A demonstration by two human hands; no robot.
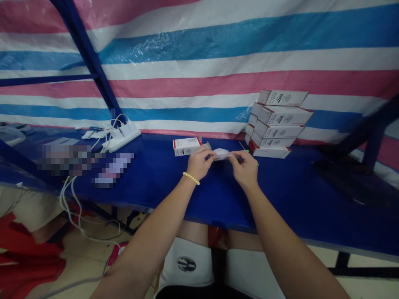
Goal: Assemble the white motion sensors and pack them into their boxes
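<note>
Both hands are raised just over the blue table, pinching a small whitish packet (222, 154) between them. It looks like clear plastic with something round and white in it, though the detail is too small to be sure. My left hand (201, 162), with a yellow coiled band at its wrist, grips the packet's left edge. My right hand (245, 168) closes thumb and finger on the right edge. Behind my left hand lies a white and red box (187, 147), its right end partly hidden. Small green bits (248, 151) show around my right hand; what they belong to is hidden.
Similar boxes (282, 120) are stacked at the back right. A white power strip (124, 136) with cables stands at the left. A dark flat object (346, 180) lies on the right of the blue table (215, 203). Another person (34, 220) sits at the far left.
</note>
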